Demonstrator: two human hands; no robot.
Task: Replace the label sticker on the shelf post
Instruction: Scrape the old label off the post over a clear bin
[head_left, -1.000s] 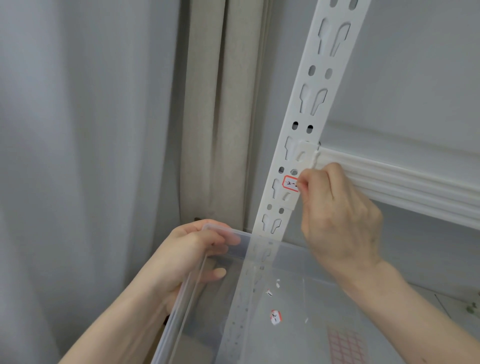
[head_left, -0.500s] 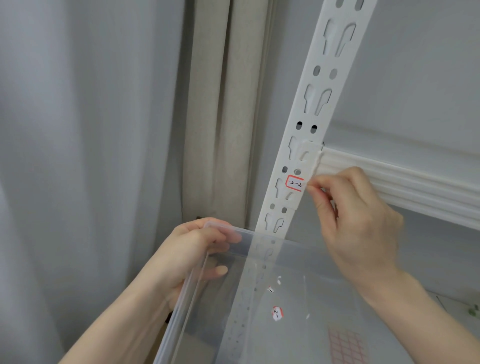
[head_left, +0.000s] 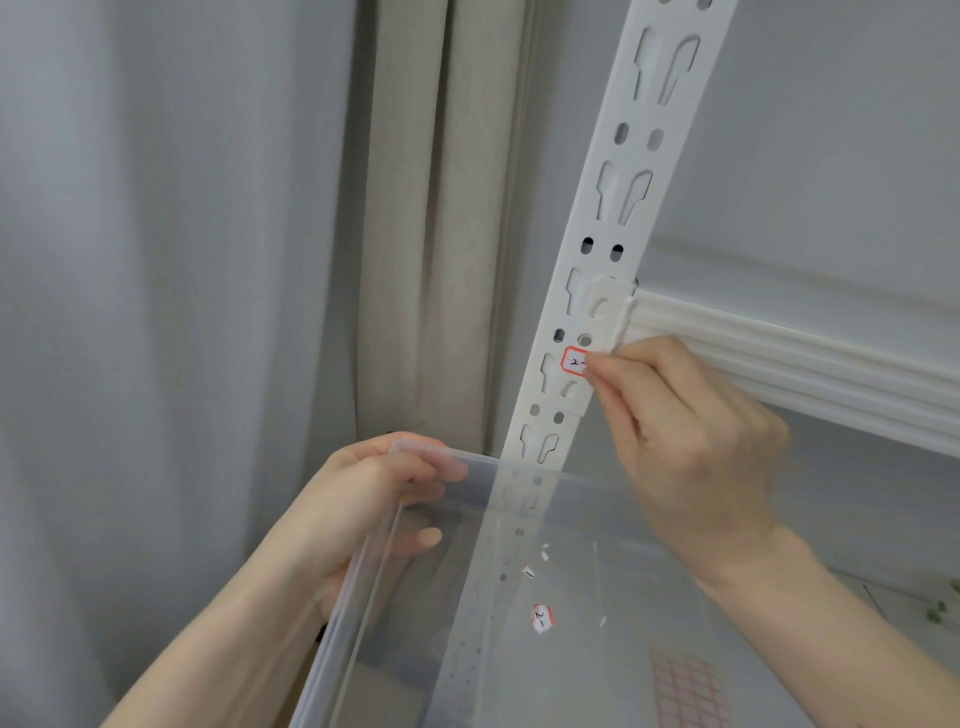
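Head view: two hands, left hand (head_left: 363, 499), right hand (head_left: 691, 447); one post label (head_left: 575, 360).

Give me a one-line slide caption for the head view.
Right hand picks at the red-bordered label sticker on the white shelf post while the left hand grips a clear plastic bin.

I log a home room: beige curtain (head_left: 415, 208) and grey sheer drape (head_left: 156, 260) at left, white slotted shelf post (head_left: 613, 249), moulded wall trim (head_left: 779, 358) right.
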